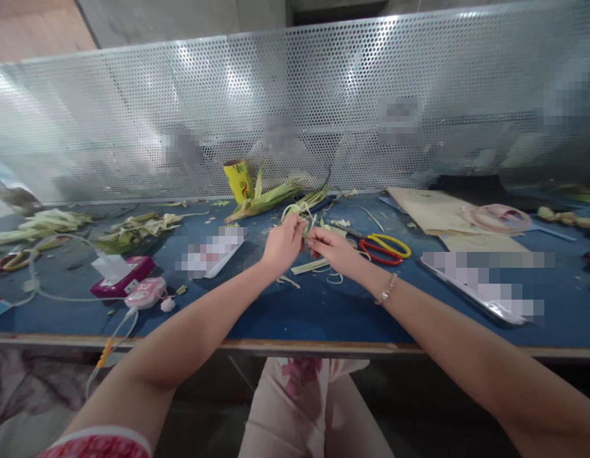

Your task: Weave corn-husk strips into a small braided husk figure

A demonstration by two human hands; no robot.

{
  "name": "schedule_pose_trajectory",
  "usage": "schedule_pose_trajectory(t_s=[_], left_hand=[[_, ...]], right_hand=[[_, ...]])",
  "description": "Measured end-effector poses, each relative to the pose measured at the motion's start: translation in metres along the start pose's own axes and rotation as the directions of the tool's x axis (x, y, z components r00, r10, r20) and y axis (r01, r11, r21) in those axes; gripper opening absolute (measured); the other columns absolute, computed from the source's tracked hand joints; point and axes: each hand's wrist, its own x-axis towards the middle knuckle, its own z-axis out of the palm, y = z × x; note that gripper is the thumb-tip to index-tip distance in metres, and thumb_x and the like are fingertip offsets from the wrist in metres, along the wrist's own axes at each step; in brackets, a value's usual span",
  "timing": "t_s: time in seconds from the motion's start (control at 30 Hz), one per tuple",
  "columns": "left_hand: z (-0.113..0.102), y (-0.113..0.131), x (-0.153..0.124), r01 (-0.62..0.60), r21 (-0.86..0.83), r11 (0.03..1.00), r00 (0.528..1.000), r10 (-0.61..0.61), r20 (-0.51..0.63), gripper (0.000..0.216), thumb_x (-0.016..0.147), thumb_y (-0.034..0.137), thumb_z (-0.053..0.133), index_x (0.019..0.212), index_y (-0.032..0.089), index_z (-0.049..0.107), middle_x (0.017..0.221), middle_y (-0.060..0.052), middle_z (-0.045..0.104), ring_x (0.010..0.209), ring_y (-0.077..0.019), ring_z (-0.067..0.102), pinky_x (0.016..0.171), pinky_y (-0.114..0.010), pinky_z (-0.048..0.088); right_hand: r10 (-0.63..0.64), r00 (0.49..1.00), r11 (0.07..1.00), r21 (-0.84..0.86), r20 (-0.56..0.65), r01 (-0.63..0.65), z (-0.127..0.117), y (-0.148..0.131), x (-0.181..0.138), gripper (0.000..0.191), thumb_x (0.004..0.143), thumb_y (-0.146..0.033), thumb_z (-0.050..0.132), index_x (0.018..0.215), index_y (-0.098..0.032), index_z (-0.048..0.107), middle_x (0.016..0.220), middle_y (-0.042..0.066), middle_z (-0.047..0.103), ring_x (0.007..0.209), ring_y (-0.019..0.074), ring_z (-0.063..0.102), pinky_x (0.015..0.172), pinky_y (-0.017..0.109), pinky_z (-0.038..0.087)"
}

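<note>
My left hand and my right hand meet over the middle of the blue table. Both are closed, pinching a small bundle of green and pale leaf strips between them. The strips rise from the fingers toward a longer leaf bunch lying behind. Loose pale strips lie on the table just below the hands. A bracelet sits on my right wrist.
Scissors with red and yellow handles lie right of the hands. A yellow tube stands at the back by the perforated metal screen. Leaf piles lie left, with pink devices and a cable. Brown paper lies far right.
</note>
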Motion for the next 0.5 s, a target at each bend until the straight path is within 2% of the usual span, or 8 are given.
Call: schedule_pose_trajectory(t_s=[0.13,0.27,0.5], left_hand=[[-0.002,0.006,-0.001,-0.012,-0.074,0.997,1.0,0.011,-0.017,0.014,0.085,0.021,0.045,0.073,0.021,0.041,0.046,0.006,0.044,0.046,-0.0103,0.044,0.056,-0.024,0.031],[0.001,0.011,-0.003,0.054,-0.223,0.973,0.997,-0.066,-0.047,0.016,0.085,0.019,0.046,0.071,0.021,0.039,0.046,0.007,0.042,0.043,-0.0078,0.041,0.052,-0.022,0.031],[0.008,0.005,0.001,0.131,-0.396,0.909,0.99,-0.141,0.004,0.017,0.087,0.024,0.041,0.07,0.02,0.038,0.042,0.008,0.037,0.039,-0.0074,0.037,0.046,-0.021,0.031]], right_hand=[[-0.061,0.998,0.997,-0.046,-0.016,0.061,0.0,-0.005,-0.001,0.019,0.082,-0.028,0.044,0.064,-0.02,0.045,0.066,-0.001,0.046,0.065,0.0133,0.044,0.064,0.028,0.036],[-0.064,0.998,0.998,-0.029,-0.017,0.064,0.001,-0.011,-0.002,0.019,0.082,-0.028,0.044,0.065,-0.019,0.047,0.069,0.0,0.049,0.067,0.0138,0.047,0.064,0.028,0.038],[-0.078,0.997,0.997,0.006,0.014,0.078,0.001,-0.014,-0.002,0.019,0.082,-0.028,0.044,0.065,-0.02,0.047,0.072,0.001,0.053,0.068,0.0134,0.049,0.065,0.028,0.041]])
